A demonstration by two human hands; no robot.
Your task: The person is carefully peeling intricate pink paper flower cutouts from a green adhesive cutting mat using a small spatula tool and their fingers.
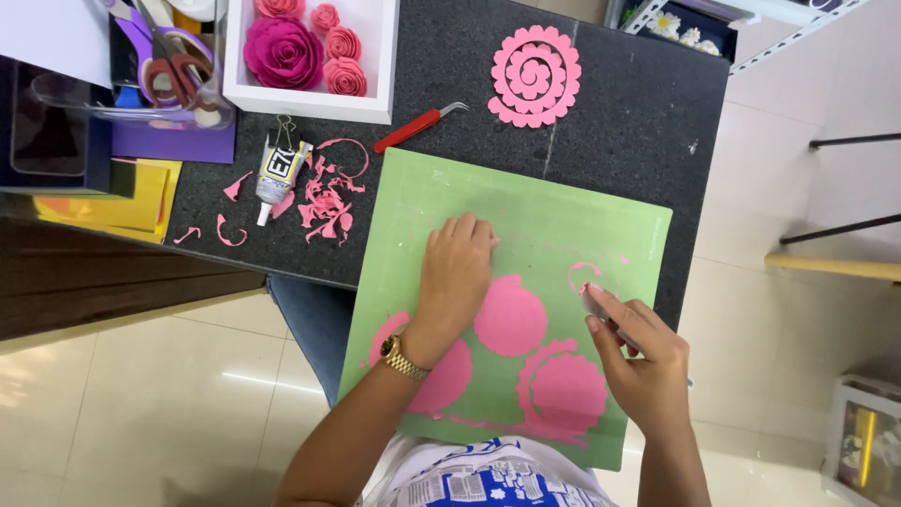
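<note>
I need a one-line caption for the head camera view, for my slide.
Left hand presses a green cutting mat while the right hand peels pink paper scraps beside scalloped pink circles.

A small glue tube [279, 171] lies on the dark desk [610, 122], just left of the green cutting mat, nozzle pointing toward the near edge. Its label is white and grey with bold black lettering, and a binder clip pinches its folded end. No signs or screens can be made out.
</note>
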